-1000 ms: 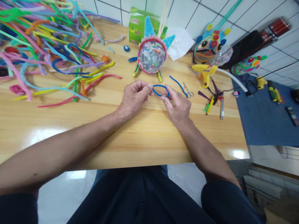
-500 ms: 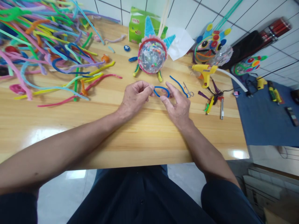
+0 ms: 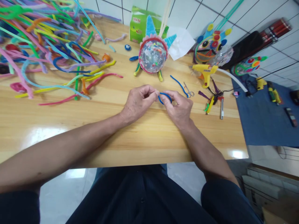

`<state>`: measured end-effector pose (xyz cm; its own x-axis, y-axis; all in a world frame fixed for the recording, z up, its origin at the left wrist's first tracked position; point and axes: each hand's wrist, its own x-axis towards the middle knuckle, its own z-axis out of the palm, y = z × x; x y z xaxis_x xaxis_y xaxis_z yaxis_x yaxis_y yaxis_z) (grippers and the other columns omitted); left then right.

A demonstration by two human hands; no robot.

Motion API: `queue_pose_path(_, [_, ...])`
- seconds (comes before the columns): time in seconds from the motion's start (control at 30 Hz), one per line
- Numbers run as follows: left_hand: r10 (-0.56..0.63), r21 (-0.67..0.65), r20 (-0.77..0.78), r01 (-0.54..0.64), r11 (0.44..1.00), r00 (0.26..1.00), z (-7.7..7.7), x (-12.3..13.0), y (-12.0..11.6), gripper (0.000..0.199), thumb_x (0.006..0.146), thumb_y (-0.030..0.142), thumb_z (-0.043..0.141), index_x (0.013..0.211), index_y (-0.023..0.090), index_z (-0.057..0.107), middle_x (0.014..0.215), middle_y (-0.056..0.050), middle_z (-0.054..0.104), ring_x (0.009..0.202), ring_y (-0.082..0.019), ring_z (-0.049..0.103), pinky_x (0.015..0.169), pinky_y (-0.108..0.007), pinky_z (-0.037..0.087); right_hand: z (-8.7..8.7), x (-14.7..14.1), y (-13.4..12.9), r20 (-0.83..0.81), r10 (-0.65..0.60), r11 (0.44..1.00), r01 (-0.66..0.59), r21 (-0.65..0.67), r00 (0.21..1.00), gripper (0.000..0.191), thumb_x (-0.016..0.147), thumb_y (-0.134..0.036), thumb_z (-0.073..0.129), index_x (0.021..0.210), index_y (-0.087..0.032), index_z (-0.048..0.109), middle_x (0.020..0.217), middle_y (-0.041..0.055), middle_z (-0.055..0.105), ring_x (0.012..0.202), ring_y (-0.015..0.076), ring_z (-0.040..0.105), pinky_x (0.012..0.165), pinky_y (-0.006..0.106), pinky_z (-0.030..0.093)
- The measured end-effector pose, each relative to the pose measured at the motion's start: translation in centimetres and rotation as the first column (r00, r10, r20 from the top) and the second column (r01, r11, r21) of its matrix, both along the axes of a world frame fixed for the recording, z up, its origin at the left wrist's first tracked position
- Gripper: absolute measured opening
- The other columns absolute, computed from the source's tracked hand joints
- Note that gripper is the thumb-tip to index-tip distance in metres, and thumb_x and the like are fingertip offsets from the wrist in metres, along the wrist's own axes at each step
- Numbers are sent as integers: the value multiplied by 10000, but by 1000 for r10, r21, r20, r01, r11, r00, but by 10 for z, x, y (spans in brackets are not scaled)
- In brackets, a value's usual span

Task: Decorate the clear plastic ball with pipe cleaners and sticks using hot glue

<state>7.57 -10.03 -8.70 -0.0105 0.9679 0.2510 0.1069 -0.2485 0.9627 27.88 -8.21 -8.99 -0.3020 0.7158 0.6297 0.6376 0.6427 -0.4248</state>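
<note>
A blue pipe cleaner point(image 3: 166, 94), bent into a small loop, is between my two hands over the wooden table point(image 3: 149, 137). My left hand point(image 3: 141, 101) pinches one end between thumb and forefinger. The thumb and fingers of my right hand point(image 3: 179, 107) are closed on the loop's other side and hide part of it. Beyond my hands stands a clear round ornament point(image 3: 153, 56) with a red and pink rim and light-blue pointed ears. Another blue pipe cleaner point(image 3: 178, 84) lies on the table beside small scissors point(image 3: 188, 90).
Many coloured pipe cleaners point(image 3: 58, 62) are heaped at the left. To the right are a yellow glue gun point(image 3: 205, 73), a utility knife point(image 3: 221, 109) and a decorated ornament point(image 3: 207, 46). A green packet point(image 3: 137, 26) stands against the tiled wall.
My right fingers have closed onto the blue loop, where they were spread around it before. Both hands have come down slightly towards me, and the loop looks narrower.
</note>
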Motion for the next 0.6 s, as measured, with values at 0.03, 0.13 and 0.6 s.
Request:
queue_pose_path(0.03, [-5, -8, -3, 5, 1000, 1000, 0, 0, 0, 245, 1005, 300, 723, 783, 197, 741, 692, 15, 686, 658, -130, 579, 679, -266, 500, 0, 0, 0, 7, -5, 1000, 5, -4, 1000, 208, 1129, -413, 724, 1088, -276, 875, 959, 29, 906, 826, 209, 850, 803, 338, 659])
queue_pose_path(0.13, [-24, -24, -14, 24, 999, 1000, 2, 1, -2, 236, 1003, 305, 728, 795, 195, 744, 700, 13, 699, 656, -131, 583, 686, -264, 508, -1, 0, 0, 22, -15, 1000, 15, -10, 1000, 240, 1139, -420, 701, 1049, -274, 870, 916, 26, 891, 792, 207, 833, 782, 343, 642])
queue_pose_path(0.6, [38, -182, 140, -12, 983, 989, 3, -3, 7, 273, 1002, 328, 768, 767, 192, 750, 676, -6, 727, 578, -115, 531, 581, -251, 447, -3, 8, 9, 97, 99, 988, -110, 108, 990, 270, 1104, -513, 743, 1257, -293, 771, 1585, 135, 732, 1434, 380, 732, 1206, 673, 624])
